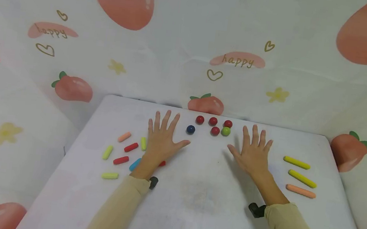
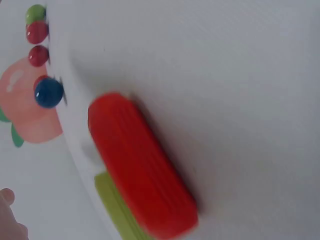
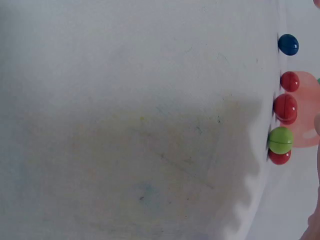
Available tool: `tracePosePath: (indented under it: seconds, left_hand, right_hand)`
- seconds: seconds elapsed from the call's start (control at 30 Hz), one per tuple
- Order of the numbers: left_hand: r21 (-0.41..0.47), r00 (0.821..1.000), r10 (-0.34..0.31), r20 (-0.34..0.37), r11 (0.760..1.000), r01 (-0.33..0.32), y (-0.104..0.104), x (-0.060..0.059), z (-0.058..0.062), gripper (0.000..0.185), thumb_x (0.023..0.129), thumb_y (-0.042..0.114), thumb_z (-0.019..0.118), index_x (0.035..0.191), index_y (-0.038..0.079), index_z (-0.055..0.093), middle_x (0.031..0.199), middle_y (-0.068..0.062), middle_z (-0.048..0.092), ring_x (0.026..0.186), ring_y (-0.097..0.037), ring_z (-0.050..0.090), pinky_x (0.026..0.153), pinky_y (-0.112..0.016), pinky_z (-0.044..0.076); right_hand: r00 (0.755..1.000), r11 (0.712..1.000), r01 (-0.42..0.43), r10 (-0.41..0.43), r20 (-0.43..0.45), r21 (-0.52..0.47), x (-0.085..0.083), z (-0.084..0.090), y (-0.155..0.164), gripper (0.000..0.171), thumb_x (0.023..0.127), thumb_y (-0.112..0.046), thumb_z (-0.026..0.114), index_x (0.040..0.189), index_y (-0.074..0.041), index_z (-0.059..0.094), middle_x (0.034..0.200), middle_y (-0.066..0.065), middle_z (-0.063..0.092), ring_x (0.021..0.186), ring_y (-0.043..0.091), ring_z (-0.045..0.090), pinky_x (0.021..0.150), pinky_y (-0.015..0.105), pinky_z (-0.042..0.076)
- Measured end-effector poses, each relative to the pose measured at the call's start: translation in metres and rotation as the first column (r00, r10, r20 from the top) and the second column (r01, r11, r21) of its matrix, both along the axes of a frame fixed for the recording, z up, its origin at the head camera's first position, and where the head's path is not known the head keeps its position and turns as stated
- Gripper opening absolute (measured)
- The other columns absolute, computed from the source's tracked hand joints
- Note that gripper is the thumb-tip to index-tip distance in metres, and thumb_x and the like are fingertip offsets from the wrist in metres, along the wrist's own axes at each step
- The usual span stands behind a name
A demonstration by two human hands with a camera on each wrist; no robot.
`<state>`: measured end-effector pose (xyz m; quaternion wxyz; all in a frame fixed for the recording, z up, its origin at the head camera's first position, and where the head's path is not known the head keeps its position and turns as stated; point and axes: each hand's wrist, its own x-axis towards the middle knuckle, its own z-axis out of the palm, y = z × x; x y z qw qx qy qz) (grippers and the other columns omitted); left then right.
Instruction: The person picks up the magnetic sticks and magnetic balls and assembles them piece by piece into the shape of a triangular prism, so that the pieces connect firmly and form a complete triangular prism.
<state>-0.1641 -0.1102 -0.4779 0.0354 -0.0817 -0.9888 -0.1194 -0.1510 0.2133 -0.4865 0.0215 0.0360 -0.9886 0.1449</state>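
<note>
In the head view my left hand (image 1: 161, 142) hovers with fingers spread over the left half of the white table, holding nothing. Around and partly under it lie several short ridged sticks like modelling clay: a red stick (image 2: 142, 165), a blue stick (image 1: 135, 164), a peach stick (image 1: 124, 136) and a lime stick (image 1: 107, 152). My right hand (image 1: 254, 155) is spread in the same way at the right, also holding nothing. Between the hands, toward the back edge, sit a dark blue ball (image 1: 190, 130), a green ball (image 1: 225, 131) and several red balls (image 1: 215, 131).
Longer sticks lie right of the right hand: two yellow, such as the upper yellow stick (image 1: 296, 162), and one long peach stick (image 1: 300, 191). The white table (image 1: 201, 223) has faint stains in the middle. A fruit-printed cloth (image 1: 169, 59) hangs behind and around it.
</note>
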Motion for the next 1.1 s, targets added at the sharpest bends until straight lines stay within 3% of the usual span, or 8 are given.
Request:
tracePosePath:
  seconds: [0.2,0.43,0.57,0.8,1.1]
  left_hand:
    - [0.068,1.0,0.012,0.02,0.998,-0.014,-0.015,0.012,0.004,0.104,0.084,0.079,0.056,0.164,0.034,0.009,0.173,-0.005,0.01,0.159,-0.043,0.002,0.125,-0.067,0.004]
    - [0.165,0.997,0.027,0.079,0.985,-0.04,-0.033,0.03,0.003,0.105,0.078,0.07,0.073,0.162,0.036,0.019,0.166,-0.003,0.029,0.146,-0.038,0.031,0.116,-0.065,0.029]
    - [0.199,0.988,0.058,0.141,0.976,-0.085,-0.041,0.041,0.001,0.1,0.075,0.065,0.08,0.157,0.033,0.032,0.156,-0.003,0.041,0.135,-0.035,0.039,0.108,-0.061,0.037]
    - [0.235,0.978,0.076,0.196,0.964,-0.122,-0.054,0.058,-0.006,0.077,0.076,0.05,0.087,0.14,0.025,0.054,0.135,-0.001,0.059,0.123,-0.031,0.043,0.102,-0.054,0.039]
    - [0.186,0.97,0.057,0.236,0.977,-0.103,-0.061,0.069,-0.01,0.05,0.077,0.033,0.089,0.121,0.02,0.071,0.113,0.0,0.069,0.113,-0.028,0.047,0.091,-0.049,0.04]
  right_hand:
    - [0.998,0.998,-0.019,0.016,-0.061,-0.057,0.003,-0.003,0.0,0.092,0.095,-0.053,0.061,0.161,-0.005,0.02,0.165,0.03,0.016,0.151,0.057,0.013,0.118,0.076,0.017]
    - [0.999,0.984,-0.01,0.0,-0.053,-0.179,0.004,-0.008,-0.002,0.088,0.094,-0.047,0.067,0.159,-0.004,0.024,0.162,0.029,0.021,0.146,0.051,0.025,0.116,0.069,0.029]
    - [0.998,0.959,-0.015,-0.001,-0.057,-0.283,0.005,-0.012,-0.002,0.085,0.095,-0.04,0.07,0.158,-0.003,0.027,0.161,0.029,0.024,0.144,0.05,0.028,0.114,0.066,0.035]
    - [0.996,0.903,-0.046,0.007,-0.092,-0.426,0.006,-0.019,-0.003,0.081,0.094,-0.028,0.074,0.155,0.003,0.03,0.154,0.031,0.029,0.14,0.049,0.031,0.112,0.065,0.036]
    - [1.0,0.841,0.024,-0.027,0.002,-0.541,0.003,-0.026,-0.007,0.08,0.095,-0.032,0.073,0.156,-0.005,0.03,0.153,0.027,0.031,0.132,0.045,0.046,0.108,0.061,0.045]
